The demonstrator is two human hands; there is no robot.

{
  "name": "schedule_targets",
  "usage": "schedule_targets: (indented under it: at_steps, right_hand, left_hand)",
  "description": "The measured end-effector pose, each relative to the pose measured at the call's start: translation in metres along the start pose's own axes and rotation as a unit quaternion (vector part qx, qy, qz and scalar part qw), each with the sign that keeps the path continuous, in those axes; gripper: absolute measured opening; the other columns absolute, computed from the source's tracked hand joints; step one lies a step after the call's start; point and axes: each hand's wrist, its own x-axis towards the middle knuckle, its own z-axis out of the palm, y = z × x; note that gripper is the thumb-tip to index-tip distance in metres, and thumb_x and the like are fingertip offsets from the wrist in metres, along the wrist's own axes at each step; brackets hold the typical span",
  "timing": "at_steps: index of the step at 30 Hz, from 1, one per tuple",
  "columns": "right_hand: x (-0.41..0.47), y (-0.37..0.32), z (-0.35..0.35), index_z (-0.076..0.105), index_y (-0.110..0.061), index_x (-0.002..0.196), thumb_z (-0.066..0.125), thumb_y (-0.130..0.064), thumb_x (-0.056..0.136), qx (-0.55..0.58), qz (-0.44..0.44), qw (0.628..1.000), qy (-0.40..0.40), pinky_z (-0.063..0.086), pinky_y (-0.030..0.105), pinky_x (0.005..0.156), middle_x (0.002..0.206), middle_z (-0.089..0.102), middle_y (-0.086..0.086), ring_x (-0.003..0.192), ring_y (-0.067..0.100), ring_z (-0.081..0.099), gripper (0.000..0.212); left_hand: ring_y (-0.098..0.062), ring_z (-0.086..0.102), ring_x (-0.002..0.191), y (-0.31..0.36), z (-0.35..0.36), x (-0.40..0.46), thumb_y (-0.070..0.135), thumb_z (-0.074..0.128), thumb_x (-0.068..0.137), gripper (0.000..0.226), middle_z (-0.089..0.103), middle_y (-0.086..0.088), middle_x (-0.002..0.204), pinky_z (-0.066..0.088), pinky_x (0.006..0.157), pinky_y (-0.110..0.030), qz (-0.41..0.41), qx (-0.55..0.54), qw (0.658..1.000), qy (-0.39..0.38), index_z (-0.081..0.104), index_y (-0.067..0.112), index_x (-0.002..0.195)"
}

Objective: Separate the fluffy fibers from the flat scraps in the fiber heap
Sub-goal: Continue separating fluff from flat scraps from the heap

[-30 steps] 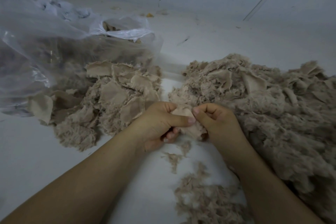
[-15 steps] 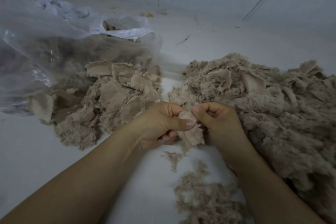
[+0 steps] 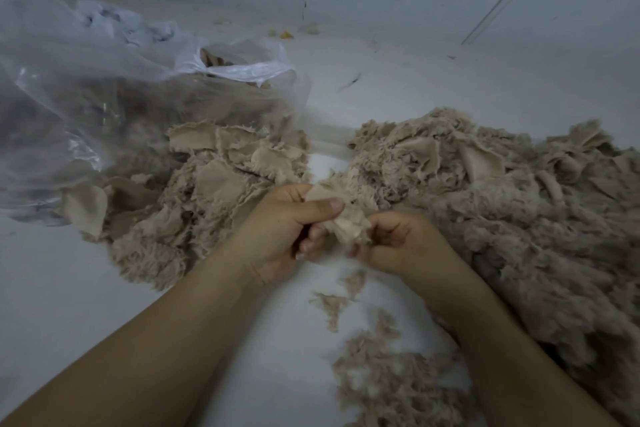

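**Pulling the fluff off one flat scrap**

The big heap (image 3: pixel 502 218) of soft brown fibers sits on the right side of the white desk (image 3: pixel 69 305). It still has flat bits mixed in with the fluff. On the left is a smaller pile of flat scraps (image 3: pixel 207 191), next to a clear plastic bag (image 3: pixel 86 87). Near the bottom, between the arms, is a little pile of loose fluff (image 3: pixel 388 381).

The two hands are close together in the middle, in front of the heap. Both hold one small scrap (image 3: pixel 349 222). The left hand (image 3: pixel 280 236) pinches the top of it with the thumb laid flat across. The right hand (image 3: pixel 401 243) has its fingers curled round the lower edge. Both arms reach in from the bottom, and the wrists are bent in toward each other.

To do this step well, I think the left hand should hold the scrap tight while the right hand tugs the fluff away in short, gentle pulls. A hard pull could rip the scrap. The fluff should drop onto the little pile near the bottom, and the clean scrap should go on the left pile, so the two kinds do not mix again.
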Motion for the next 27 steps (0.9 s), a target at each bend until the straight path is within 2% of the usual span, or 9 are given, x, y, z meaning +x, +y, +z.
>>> schedule_targets:
  at_steps: [3,5,9,11,15,19,22,24,27]
  right_hand:
    - [-0.003,-0.004,-0.001,0.079,-0.023,0.080,0.062,-0.005,0.073,-0.012,0.014,0.998,-0.068,0.050,0.022,0.068,0.076,0.073,0.006,0.072,0.011,0.064,0.025]
    - [-0.002,-0.005,-0.001,0.078,-0.019,0.081,0.062,-0.021,0.081,0.009,0.014,0.999,-0.051,0.049,0.017,0.064,0.075,0.073,0.003,0.069,0.009,0.063,0.015]
    - [0.003,0.000,0.002,0.064,-0.003,0.080,0.076,-0.037,0.080,-0.006,-0.004,1.000,0.027,0.045,0.017,0.053,0.070,0.062,0.006,0.063,0.011,0.054,0.035]
    - [0.004,0.002,0.003,0.062,-0.010,0.079,0.071,-0.037,0.074,-0.007,-0.003,0.998,0.058,0.045,0.018,0.049,0.067,0.061,-0.001,0.059,0.006,0.053,0.030]
    - [0.005,0.003,0.002,0.071,-0.024,0.074,0.066,-0.038,0.078,-0.001,-0.005,0.997,0.072,0.044,0.016,0.046,0.056,0.059,-0.010,0.050,0.002,0.051,0.015]
    - [0.005,0.002,0.000,0.072,-0.010,0.074,0.060,-0.023,0.093,0.022,0.001,0.994,0.108,0.043,0.016,0.045,0.054,0.061,-0.003,0.047,0.004,0.050,0.026]
    - [0.004,0.001,-0.001,0.071,-0.002,0.077,0.057,-0.022,0.096,0.063,0.023,0.990,0.120,0.046,0.027,0.053,0.065,0.063,0.017,0.057,0.019,0.053,0.031]
    - [0.003,0.001,0.000,0.069,0.003,0.079,0.057,-0.022,0.097,0.078,0.033,0.989,0.120,0.046,0.040,0.063,0.074,0.061,0.035,0.065,0.029,0.053,0.033]
    - [0.003,0.001,0.000,0.069,0.006,0.080,0.058,-0.024,0.097,0.064,0.033,0.988,0.137,0.043,0.037,0.058,0.068,0.058,0.033,0.060,0.028,0.049,0.035]
  left_hand:
    - [-0.012,0.029,0.033,-0.002,-0.001,0.003,0.019,0.067,0.078,0.022,0.039,-0.004,0.047,0.019,0.036,-0.014,0.014,-0.002,0.999,0.048,0.060,0.014,0.057]
    - [-0.013,0.030,0.033,-0.003,0.002,0.002,0.021,0.068,0.079,0.022,0.040,-0.005,0.047,0.020,0.035,-0.015,0.014,0.027,0.998,0.054,0.061,0.014,0.059]
    - [-0.015,0.031,0.029,-0.006,0.008,0.001,0.013,0.064,0.089,0.030,0.042,-0.007,0.043,0.023,0.034,-0.015,-0.001,0.046,0.998,0.034,0.061,0.016,0.059]
    - [-0.015,0.031,0.028,-0.008,0.011,-0.001,0.012,0.062,0.091,0.030,0.043,-0.008,0.044,0.025,0.033,-0.015,-0.011,0.048,0.999,0.010,0.064,0.016,0.061]
    - [-0.015,0.032,0.027,-0.009,0.010,-0.002,0.014,0.065,0.088,0.021,0.044,-0.009,0.043,0.026,0.034,-0.015,-0.018,0.044,0.999,0.001,0.064,0.011,0.067]
    - [-0.015,0.034,0.030,-0.009,0.009,0.001,0.019,0.075,0.075,0.011,0.046,-0.008,0.045,0.026,0.034,-0.017,-0.005,0.064,0.998,0.029,0.067,0.012,0.074]
    - [-0.014,0.039,0.032,-0.010,0.007,0.002,0.014,0.079,0.066,0.035,0.049,-0.008,0.047,0.031,0.035,-0.020,-0.009,0.084,0.996,0.007,0.063,-0.002,0.092]
    - [-0.013,0.041,0.033,-0.010,0.007,0.001,0.008,0.078,0.064,0.039,0.052,-0.007,0.049,0.035,0.036,-0.021,-0.013,0.097,0.995,-0.013,0.061,-0.003,0.097]
    - [-0.014,0.044,0.039,-0.009,0.007,0.000,0.001,0.080,0.063,0.044,0.058,-0.012,0.063,0.036,0.040,-0.024,-0.006,0.100,0.995,-0.023,0.061,-0.003,0.102]
